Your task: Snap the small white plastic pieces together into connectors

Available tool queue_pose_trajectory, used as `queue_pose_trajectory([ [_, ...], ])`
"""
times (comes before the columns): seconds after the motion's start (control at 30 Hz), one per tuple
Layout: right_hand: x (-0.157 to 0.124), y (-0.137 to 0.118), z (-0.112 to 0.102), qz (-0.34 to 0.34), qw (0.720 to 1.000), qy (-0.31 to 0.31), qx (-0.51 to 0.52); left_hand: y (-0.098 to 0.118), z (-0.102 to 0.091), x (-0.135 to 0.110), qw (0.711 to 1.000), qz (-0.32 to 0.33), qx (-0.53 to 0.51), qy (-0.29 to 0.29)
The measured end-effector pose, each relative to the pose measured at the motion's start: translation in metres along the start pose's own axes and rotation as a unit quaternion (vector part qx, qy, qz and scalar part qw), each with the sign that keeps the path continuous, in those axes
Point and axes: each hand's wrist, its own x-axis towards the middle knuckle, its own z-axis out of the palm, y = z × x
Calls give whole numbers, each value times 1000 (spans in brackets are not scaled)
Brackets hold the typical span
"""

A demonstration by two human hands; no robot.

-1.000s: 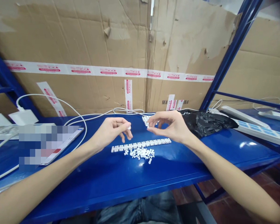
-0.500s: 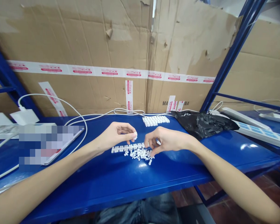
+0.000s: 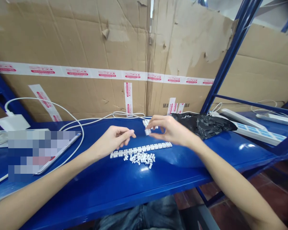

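My right hand (image 3: 164, 129) is raised above the table and pinches a small white plastic piece (image 3: 148, 131) between thumb and fingers. To its left, my left hand (image 3: 121, 136) has its thumb and fingers closed, with nothing visible in them. Below both hands runs a row of small white plastic pieces (image 3: 144, 149), set side by side. Just in front of that row lies a loose heap of small white peg-like parts (image 3: 142, 158). Behind the right hand, a second group of white pieces (image 3: 145, 122) is partly hidden by the fingers.
The blue shelf (image 3: 105, 188) carries everything. A black plastic bag (image 3: 206, 125) and a white power strip (image 3: 259, 131) lie right. At left are a phone-like device (image 3: 73, 142), a white charger (image 3: 13, 122) and looping white cable (image 3: 80, 140). Cardboard (image 3: 91, 41) stands behind.
The white piece at my left fingertips no longer shows there. My right hand has risen from the loose heap and holds a white piece. The view has shifted slightly right.
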Motion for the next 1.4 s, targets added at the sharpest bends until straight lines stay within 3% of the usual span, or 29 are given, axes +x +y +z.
queue_pose_trajectory([
  [0.1,-13,33,-35,173,974,-141,-33,-5,-18,1,980,-9,194,40],
  [0.2,-23,61,-47,370,880,-297,-20,-13,-40,1,946,-47,313,72],
  [0.23,-25,66,-46,403,853,-333,-6,-16,-47,1,944,-75,315,60],
  [0.3,-26,67,-40,437,824,-361,13,-22,-56,1,950,-140,278,-11],
  [0.43,-22,56,-34,455,820,-344,36,-30,-56,2,956,-205,191,-87],
  [0.73,-20,46,-37,437,830,-345,14,-29,-42,2,958,-243,125,-90],
  [0.93,-19,48,-31,425,834,-349,59,-21,-41,1,965,-236,86,-79],
  [1.4,-17,46,-26,408,840,-352,71,-19,-38,2,962,-240,81,-101],
])
